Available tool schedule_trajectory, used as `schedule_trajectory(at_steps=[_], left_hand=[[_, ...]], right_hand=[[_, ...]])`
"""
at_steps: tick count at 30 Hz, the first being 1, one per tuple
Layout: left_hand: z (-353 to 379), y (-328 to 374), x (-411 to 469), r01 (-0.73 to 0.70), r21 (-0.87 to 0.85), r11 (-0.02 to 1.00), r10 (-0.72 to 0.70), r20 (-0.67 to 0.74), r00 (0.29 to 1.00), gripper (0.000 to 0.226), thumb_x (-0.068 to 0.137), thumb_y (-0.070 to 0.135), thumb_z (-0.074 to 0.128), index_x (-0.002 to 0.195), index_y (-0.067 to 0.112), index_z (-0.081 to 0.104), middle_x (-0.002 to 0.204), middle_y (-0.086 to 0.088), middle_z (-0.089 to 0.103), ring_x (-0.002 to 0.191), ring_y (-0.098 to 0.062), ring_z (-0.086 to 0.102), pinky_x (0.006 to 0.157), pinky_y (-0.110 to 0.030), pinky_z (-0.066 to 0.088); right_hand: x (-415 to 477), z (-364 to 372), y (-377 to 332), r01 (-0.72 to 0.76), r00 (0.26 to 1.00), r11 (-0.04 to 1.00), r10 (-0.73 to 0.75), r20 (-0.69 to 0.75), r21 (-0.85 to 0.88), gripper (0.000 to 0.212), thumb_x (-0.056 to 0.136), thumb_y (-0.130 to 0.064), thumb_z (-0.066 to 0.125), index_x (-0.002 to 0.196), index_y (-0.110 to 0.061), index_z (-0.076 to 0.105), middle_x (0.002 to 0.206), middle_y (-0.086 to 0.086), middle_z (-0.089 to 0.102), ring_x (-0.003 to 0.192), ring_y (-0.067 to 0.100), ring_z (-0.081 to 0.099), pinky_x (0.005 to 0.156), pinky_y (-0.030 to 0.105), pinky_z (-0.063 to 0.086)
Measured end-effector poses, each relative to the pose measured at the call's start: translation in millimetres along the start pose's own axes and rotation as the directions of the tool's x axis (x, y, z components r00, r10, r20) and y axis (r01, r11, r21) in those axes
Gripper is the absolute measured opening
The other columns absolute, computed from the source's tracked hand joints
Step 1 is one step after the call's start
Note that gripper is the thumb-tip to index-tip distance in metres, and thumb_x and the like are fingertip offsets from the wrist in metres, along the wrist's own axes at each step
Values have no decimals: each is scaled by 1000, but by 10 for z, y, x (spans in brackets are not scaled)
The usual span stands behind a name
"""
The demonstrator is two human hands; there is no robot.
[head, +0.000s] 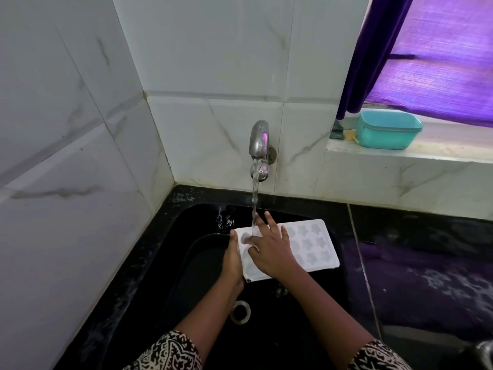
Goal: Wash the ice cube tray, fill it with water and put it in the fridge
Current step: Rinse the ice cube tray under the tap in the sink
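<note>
I am washing: my left hand (232, 259) holds the tray (314, 247), my flat right hand (269, 249) rubs it; filling and fridge come later.

Dim kitchen scene lit by purple-tinted daylight through the curtained window (440, 57) at upper right, leaving the black sink (202, 263) in deep shadow, the tap (259, 140) glinting violet, and wide-angle distortion bending the softly blurred wall tiles (66, 129).

Both hands hold white ice cube tray (306, 244) under running tap (260, 145).
</note>
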State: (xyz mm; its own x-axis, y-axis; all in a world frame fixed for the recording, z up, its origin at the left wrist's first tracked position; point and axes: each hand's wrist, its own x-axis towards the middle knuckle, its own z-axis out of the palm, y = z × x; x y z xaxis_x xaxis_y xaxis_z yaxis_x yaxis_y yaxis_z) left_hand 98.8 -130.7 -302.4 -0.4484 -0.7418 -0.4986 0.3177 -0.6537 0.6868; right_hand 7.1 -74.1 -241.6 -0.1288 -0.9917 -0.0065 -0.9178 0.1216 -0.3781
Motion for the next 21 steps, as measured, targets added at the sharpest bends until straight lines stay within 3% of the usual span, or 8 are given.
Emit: schedule_trajectory(at_steps=[5,8,10,11,14,18,21], left_hand=[[67,-4,-16,35,-25,999,-33,73,997,65,99,60,30,113,7,65,102,-18,74,89,-31,74,63,-36,59],[95,12,2,19,-24,1000,-18,37,999,65,99,59,31,127,7,59,112,-18,71,105,-33,68,86,-42,55],[81,29,31,30,-29,999,-30,25,999,70,98,62,31,130,7,58,122,-22,66,115,-39,62,102,-50,46],[66,41,51,39,-30,999,-38,27,999,72,97,64,29,128,7,60,123,-22,66,115,-40,61,103,-51,45],[57,97,85,62,-7,998,-61,44,997,75,95,69,24,119,11,65,115,-20,70,102,-37,69,84,-44,55],[168,134,67,47,-35,998,-44,80,996,72,96,67,24,125,14,62,118,-15,70,107,-33,68,83,-40,56],[195,147,84,18,-41,999,-15,69,997,67,98,64,25,127,15,62,119,-12,70,108,-30,68,86,-39,53]], right_hand=[[-11,6,41,-47,999,999,48,-4,23,36,93,-32,42,127,-29,54,161,-2,-5,144,16,-20,113,54,-3],[-31,-15,17,-2,999,999,0,50,44,43,94,-29,42,136,-34,46,161,-3,-8,144,16,-21,114,52,-4],[-57,-82,36,1,1000,993,-4,28,119,40,93,-23,43,129,-37,54,160,-6,-5,145,15,-18,115,50,-3],[-83,-116,53,0,1000,990,1,-6,138,38,93,-20,44,123,-38,59,160,-8,-3,145,14,-16,115,49,-2],[-162,-164,79,7,996,993,4,-90,118,31,91,-20,45,108,-35,67,160,-7,2,146,13,-14,115,46,-4],[-169,-101,-2,15,1000,1000,-15,-6,-11,34,92,-32,41,122,-31,57,160,-1,-11,144,15,-22,113,50,-9],[-127,-70,-53,17,1000,1000,-17,-8,24,34,92,-33,40,121,-28,57,160,-1,-14,143,15,-25,113,49,-11]])
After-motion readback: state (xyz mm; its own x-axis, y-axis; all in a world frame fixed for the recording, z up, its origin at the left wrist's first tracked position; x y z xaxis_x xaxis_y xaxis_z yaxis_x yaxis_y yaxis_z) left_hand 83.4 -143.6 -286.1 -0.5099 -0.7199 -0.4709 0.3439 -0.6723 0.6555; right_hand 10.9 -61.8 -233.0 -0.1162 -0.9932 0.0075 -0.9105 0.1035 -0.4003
